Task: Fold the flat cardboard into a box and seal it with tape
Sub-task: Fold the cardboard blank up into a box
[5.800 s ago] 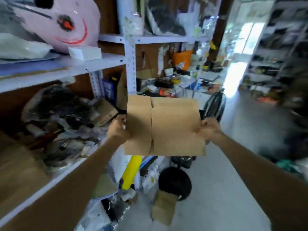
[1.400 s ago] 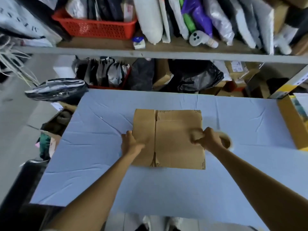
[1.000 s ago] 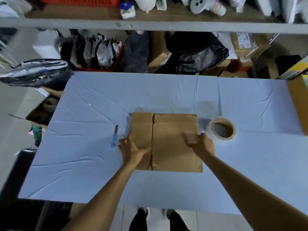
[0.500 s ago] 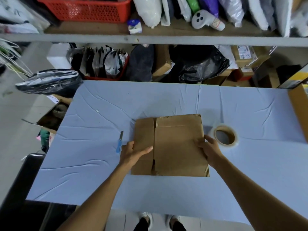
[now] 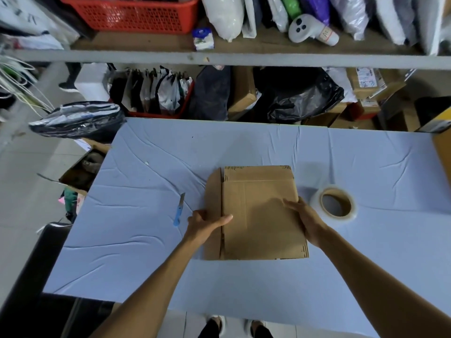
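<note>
While cardboard (image 5: 258,215) lies flat between them, long axis away, left hand (image 5: 205,224) pinches its edge, right hand (image 5: 308,222) presses flat-fingered.

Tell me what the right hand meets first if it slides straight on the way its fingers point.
Only the cardboard it rests on: the right hand points away and leftward across it, then probably bare cloth. Knife and tape lie off that line.
</note>
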### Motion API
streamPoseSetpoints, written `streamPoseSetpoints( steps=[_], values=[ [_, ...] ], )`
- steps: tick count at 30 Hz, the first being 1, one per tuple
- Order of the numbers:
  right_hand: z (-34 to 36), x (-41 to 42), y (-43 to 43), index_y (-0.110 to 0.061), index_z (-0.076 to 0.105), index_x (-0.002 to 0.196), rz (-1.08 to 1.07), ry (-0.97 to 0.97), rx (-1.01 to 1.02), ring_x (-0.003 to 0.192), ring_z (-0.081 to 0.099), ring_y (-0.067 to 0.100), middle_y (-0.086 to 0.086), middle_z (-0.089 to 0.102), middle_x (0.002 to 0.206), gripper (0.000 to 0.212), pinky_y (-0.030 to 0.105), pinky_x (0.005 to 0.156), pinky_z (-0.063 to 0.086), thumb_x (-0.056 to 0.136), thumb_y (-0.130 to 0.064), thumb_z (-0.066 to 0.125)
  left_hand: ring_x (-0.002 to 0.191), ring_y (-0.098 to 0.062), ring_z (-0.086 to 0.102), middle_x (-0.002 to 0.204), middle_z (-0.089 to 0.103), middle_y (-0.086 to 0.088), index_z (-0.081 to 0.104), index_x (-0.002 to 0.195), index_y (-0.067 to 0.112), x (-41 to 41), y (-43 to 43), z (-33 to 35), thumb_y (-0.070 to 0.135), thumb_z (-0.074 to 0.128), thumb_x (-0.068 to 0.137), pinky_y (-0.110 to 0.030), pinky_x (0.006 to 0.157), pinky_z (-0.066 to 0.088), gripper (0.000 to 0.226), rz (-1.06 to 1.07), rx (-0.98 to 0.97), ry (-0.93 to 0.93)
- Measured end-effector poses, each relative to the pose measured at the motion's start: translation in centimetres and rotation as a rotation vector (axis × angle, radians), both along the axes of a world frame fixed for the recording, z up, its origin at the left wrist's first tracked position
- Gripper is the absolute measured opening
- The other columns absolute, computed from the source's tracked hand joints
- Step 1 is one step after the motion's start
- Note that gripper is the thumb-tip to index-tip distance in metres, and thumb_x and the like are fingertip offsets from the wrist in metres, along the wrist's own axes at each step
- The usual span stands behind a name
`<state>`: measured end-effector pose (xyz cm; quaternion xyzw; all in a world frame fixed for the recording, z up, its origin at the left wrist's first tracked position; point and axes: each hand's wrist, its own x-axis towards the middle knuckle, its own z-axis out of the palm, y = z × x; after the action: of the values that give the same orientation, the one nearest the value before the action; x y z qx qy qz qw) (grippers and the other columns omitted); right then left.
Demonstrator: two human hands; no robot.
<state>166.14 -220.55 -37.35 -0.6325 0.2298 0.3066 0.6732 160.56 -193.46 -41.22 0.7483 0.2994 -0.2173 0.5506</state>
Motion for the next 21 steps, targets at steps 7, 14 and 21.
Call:
streamPoseSetpoints(
  steps=[7, 14, 21],
  values=[
    [0.4, 0.7, 0.7, -0.021, 0.046, 0.122, 0.002, 0.007, -0.062, 0.094, 0.062, 0.024, 0.009, 0.062, 0.11, 0.028, 0.034, 0.069, 0.05, 0.097, -0.035, 0.046, 0.09, -0.007, 0.066, 0.084, 0.073, 0.01, 0.07, 0.082, 0.021, 0.4, 0.2, 0.5, 0.07, 0.077, 0.046, -0.015, 0.065, 0.045, 0.061, -0.022, -0.029, -0.049],
    [0.7, 0.8, 1.3, -0.013, 0.043, 0.128, 0.059, -0.016, -0.114, 0.099, 0.062, 0.03, 0.015, 0.059, 0.117, 0.041, 0.043, 0.079, 0.053, 0.095, -0.037, 0.052, 0.103, -0.014, 0.062, 0.109, 0.068, 0.005, 0.058, 0.118, 0.019, 0.4, 0.9, 0.5, 0.059, 0.082, 0.056, -0.021, 0.08, 0.048, 0.078, -0.024, -0.119, -0.012],
    [1.2, 0.8, 1.4, -0.014, 0.044, 0.132, 0.081, -0.047, -0.073, 0.102, 0.062, 0.034, 0.016, 0.058, 0.122, 0.045, 0.05, 0.087, 0.053, 0.092, -0.028, 0.059, 0.1, -0.012, 0.063, 0.114, 0.066, -0.002, 0.05, 0.134, 0.019, 0.6, 1.5, 1.2, 0.033, 0.077, 0.075, -0.019, 0.076, 0.05, 0.067, -0.006, -0.2, -0.025]
  ],
)
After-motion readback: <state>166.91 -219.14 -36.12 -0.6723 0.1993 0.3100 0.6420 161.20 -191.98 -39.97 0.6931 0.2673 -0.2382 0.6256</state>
